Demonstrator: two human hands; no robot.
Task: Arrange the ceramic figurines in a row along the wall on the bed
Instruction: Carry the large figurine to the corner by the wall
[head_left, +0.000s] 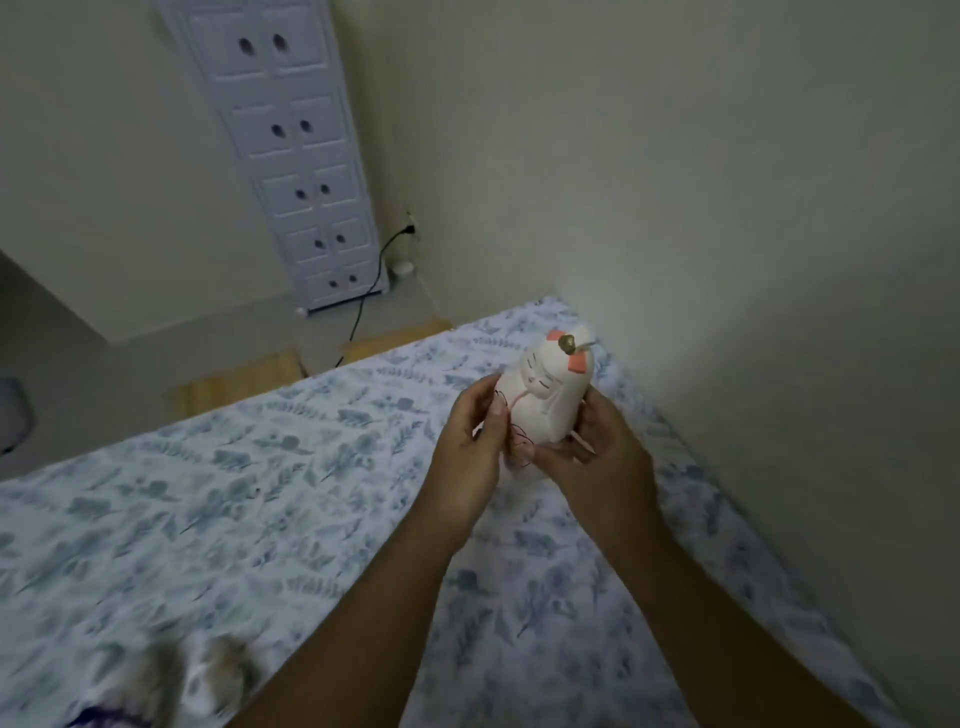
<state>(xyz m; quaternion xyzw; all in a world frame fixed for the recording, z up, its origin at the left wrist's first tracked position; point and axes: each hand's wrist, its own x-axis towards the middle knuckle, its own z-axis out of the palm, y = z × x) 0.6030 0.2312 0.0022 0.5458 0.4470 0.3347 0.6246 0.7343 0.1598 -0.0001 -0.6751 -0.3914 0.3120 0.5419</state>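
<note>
A white ceramic rabbit figurine (550, 395) with pink ears and a small gold bell on its head is held above the bed (260, 493), tilted slightly right, near the far corner by the wall (727, 260). My left hand (470, 447) grips its left side and my right hand (597, 457) holds its right side and base. Its lower part is hidden by my fingers. At the bottom left lie blurred pale figurines (208, 680) on the sheet.
The bed has a white sheet with a blue leaf print. A tall white drawer cabinet (296, 171) stands against the far wall, with a black cable (371, 291) running from a socket to the floor. Wooden slats (249, 379) show beyond the bed's end.
</note>
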